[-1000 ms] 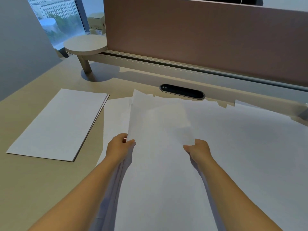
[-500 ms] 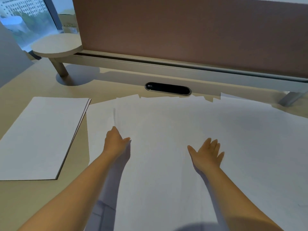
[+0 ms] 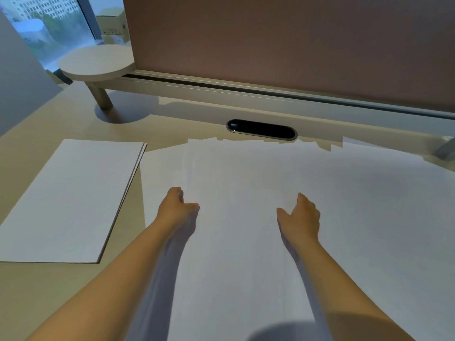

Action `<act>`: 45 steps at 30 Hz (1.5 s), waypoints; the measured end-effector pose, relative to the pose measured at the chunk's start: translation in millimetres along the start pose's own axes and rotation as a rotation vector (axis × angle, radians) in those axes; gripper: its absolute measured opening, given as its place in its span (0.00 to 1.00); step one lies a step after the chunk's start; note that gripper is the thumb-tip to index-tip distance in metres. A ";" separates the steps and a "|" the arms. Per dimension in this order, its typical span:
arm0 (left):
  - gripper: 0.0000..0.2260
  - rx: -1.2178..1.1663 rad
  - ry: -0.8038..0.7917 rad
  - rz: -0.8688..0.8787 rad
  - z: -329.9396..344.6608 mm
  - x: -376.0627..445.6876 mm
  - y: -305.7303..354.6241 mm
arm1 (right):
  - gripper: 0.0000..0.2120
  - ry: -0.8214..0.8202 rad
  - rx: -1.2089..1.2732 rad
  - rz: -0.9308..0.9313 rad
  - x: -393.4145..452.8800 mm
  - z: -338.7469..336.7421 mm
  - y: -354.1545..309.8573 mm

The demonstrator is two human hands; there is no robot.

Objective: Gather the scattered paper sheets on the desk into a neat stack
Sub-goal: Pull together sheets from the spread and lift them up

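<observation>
Several loose white paper sheets (image 3: 344,205) lie overlapping across the middle and right of the desk, their far edges uneven. A neat white stack (image 3: 71,198) lies to their left, apart from them. My left hand (image 3: 176,207) is at the left edge of the top sheet (image 3: 236,193), thumb on top and fingers curled at the edge, pinching it. My right hand (image 3: 301,215) rests on the same sheet farther right, thumb spread out, fingers straight and angled down onto the paper. The sheet lies flat.
A brown partition panel (image 3: 295,45) on a pale rail closes off the far side of the beige desk (image 3: 37,291). A black oval cable port (image 3: 261,129) sits just beyond the sheets. A small round shelf (image 3: 96,60) on a post stands at the back left.
The sheet that both hands held lifted one second ago now lies flat on the pile. My right hand let go and opened; my left hand stays at the sheet's left edge.
</observation>
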State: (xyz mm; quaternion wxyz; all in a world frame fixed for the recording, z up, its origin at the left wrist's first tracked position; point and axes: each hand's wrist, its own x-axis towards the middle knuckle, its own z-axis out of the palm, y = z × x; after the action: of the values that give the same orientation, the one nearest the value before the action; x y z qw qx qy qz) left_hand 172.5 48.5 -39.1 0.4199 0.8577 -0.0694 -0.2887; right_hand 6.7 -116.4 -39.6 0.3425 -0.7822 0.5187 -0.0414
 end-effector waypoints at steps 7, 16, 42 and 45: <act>0.18 -0.127 -0.001 -0.164 -6.3 -15.1 -24.7 | 0.27 -0.092 0.359 0.232 -5.6 5.3 -20.7; 0.17 -0.220 -0.026 -0.257 -25.1 -36.4 -50.2 | 0.13 -0.420 0.585 0.122 -29.8 12.8 -28.8; 0.17 -0.119 0.151 -0.056 -14.1 -54.8 -47.5 | 0.34 -0.418 -0.315 -0.197 -27.7 14.6 -5.8; 0.15 -0.048 0.101 -0.035 -14.1 -51.8 -41.6 | 0.34 -0.529 -0.176 -0.225 -30.4 10.6 -10.9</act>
State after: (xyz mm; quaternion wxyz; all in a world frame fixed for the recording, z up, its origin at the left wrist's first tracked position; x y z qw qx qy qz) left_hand 132.4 103.4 -41.3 0.4382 0.8619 -0.0262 -0.2538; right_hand 5.7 -83.2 -32.5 0.3896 -0.8452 0.3233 0.1713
